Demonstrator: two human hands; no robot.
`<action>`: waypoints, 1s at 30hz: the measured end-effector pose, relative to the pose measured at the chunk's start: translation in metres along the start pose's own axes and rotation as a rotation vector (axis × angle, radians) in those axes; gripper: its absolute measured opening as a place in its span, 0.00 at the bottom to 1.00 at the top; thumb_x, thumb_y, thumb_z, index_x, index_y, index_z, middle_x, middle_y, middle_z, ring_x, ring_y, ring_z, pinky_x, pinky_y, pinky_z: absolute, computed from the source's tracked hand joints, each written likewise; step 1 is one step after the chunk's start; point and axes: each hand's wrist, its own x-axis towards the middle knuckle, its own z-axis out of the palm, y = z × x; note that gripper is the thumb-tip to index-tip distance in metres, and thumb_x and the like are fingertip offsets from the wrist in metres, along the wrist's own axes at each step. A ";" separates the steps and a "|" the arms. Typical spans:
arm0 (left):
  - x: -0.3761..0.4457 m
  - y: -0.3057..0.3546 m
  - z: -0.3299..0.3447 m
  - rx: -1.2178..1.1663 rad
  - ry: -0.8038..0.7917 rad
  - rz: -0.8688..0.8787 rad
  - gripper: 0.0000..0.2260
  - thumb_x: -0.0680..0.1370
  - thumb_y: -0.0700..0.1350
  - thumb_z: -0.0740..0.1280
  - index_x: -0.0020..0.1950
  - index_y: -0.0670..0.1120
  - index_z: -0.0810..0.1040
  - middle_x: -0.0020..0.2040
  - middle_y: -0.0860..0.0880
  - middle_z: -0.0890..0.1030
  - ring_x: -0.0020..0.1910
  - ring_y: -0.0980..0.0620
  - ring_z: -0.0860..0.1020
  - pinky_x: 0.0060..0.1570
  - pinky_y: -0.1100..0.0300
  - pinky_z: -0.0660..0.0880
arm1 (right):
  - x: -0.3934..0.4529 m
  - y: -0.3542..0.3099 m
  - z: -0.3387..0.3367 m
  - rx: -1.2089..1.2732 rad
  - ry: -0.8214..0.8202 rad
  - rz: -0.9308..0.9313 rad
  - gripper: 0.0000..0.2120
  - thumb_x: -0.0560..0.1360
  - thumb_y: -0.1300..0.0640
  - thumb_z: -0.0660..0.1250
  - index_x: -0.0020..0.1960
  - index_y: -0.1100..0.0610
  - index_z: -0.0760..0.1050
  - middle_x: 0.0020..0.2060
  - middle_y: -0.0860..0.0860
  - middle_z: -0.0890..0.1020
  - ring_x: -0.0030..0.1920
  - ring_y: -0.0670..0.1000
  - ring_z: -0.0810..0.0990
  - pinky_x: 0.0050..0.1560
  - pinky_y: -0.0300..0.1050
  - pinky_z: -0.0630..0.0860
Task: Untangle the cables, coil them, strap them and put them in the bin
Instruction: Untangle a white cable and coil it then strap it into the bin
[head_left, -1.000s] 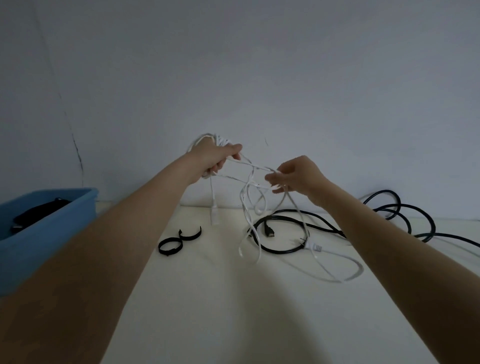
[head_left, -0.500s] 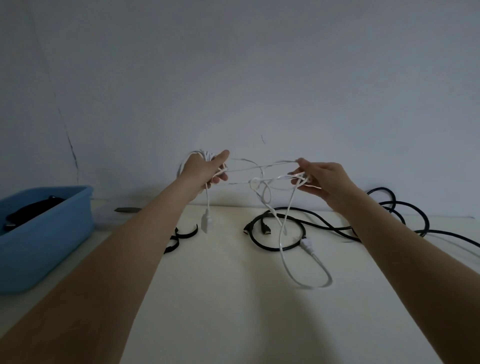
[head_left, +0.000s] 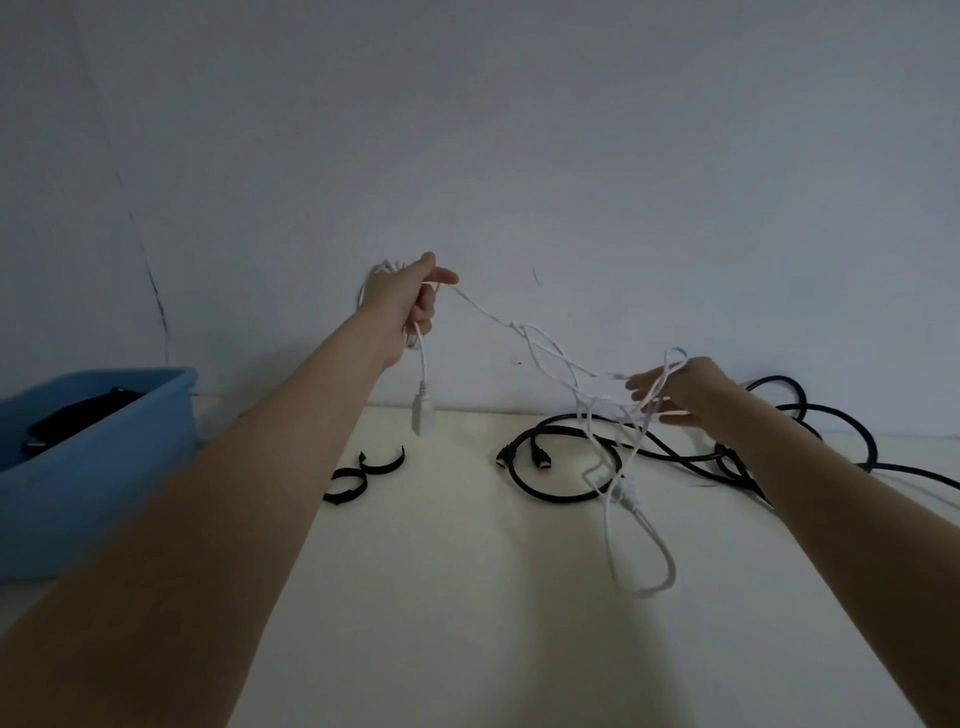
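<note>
My left hand (head_left: 405, 299) is raised near the wall and grips a few coils of the thin white cable (head_left: 545, 348); one white plug end (head_left: 422, 413) dangles below it. The cable runs tangled down to my right hand (head_left: 680, 392), which holds several strands, with a loop over its fingers. Below it the white cable hangs in a long loop onto the table. A black cable (head_left: 566, 493) lies looped on the table under my right hand and trails to the right. Two black straps (head_left: 358, 475) lie on the table between my arms.
A blue bin (head_left: 93, 467) stands at the left edge with a dark coiled cable inside. The cream table (head_left: 467, 623) meets a grey wall at the back. More black cable loops (head_left: 831, 421) lie at the far right.
My hands have moved apart: the left one rose, the right one dropped and shifted right. The white cable is stretched longer between them and its knot now hangs in mid-span.
</note>
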 end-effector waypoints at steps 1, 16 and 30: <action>-0.001 0.002 0.000 0.050 -0.047 0.010 0.16 0.83 0.47 0.55 0.40 0.43 0.75 0.17 0.55 0.63 0.14 0.61 0.57 0.17 0.70 0.54 | -0.004 -0.002 -0.003 -0.083 -0.080 0.006 0.09 0.77 0.67 0.61 0.48 0.61 0.80 0.44 0.56 0.80 0.46 0.54 0.78 0.44 0.43 0.74; -0.020 0.030 0.037 0.304 -0.407 0.078 0.16 0.83 0.48 0.56 0.44 0.41 0.76 0.19 0.53 0.62 0.16 0.60 0.57 0.19 0.67 0.56 | -0.042 -0.059 0.065 -0.305 -0.347 -0.587 0.04 0.74 0.64 0.67 0.42 0.63 0.80 0.36 0.52 0.83 0.34 0.45 0.76 0.31 0.32 0.71; 0.014 0.048 -0.025 -0.292 0.250 0.021 0.18 0.83 0.46 0.54 0.38 0.42 0.76 0.15 0.55 0.63 0.12 0.60 0.58 0.14 0.72 0.55 | -0.003 0.028 0.013 -0.776 0.122 -0.214 0.08 0.71 0.66 0.65 0.48 0.68 0.79 0.47 0.63 0.82 0.47 0.60 0.80 0.41 0.41 0.70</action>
